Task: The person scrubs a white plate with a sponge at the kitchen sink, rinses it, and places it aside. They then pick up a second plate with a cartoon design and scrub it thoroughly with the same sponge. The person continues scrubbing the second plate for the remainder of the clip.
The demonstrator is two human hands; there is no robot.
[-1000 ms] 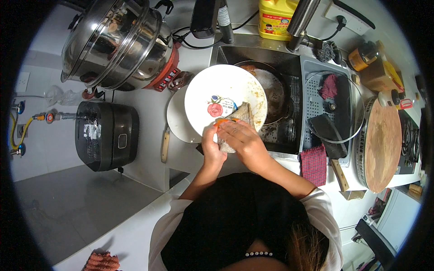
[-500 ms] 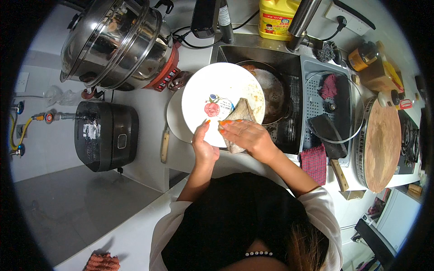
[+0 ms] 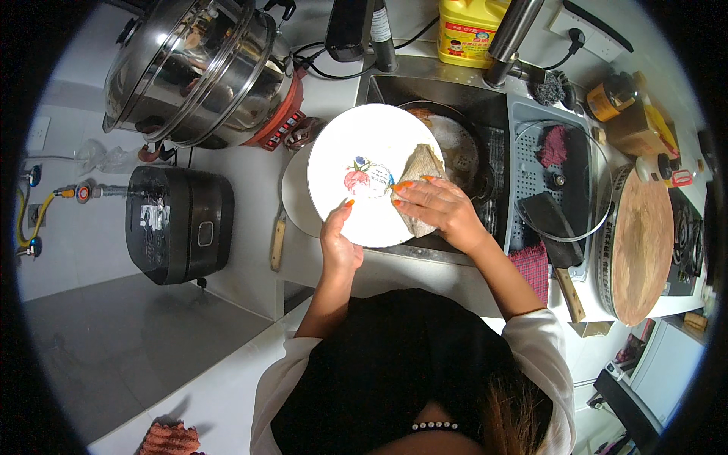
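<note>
A white plate [image 3: 345, 144] with a painted red flower is tilted over the left edge of the sink, brownish smears near its right rim. At its lower edge my left hand [image 3: 340, 246] grips the rim, thumb on the face and the other fingers underneath. My right hand [image 3: 446, 211] presses a grey-brown dishcloth [image 3: 425, 162] flat onto the plate's right side, fingers over the cloth. Behind the plate, a second white dish [image 3: 297, 199] rests on the counter, mostly covered. A dark pan [image 3: 460, 148] with foamy liquid sits in the sink, partly hidden by the plate.
A steel steamer [image 3: 201, 76] and a black rice cooker [image 3: 180, 227] stand left. Beside the sink [image 3: 497, 163], a grey drain basket [image 3: 523, 114] holds a glass lid [image 3: 609, 199] and a cleaver [image 3: 552, 220]. Further right is a round chopping board [image 3: 641, 246]. A knife handle [image 3: 278, 244] lies near the plate.
My right hand and the dishcloth have slid right and slightly up, toward the plate's right rim. The left hand keeps its hold on the plate.
</note>
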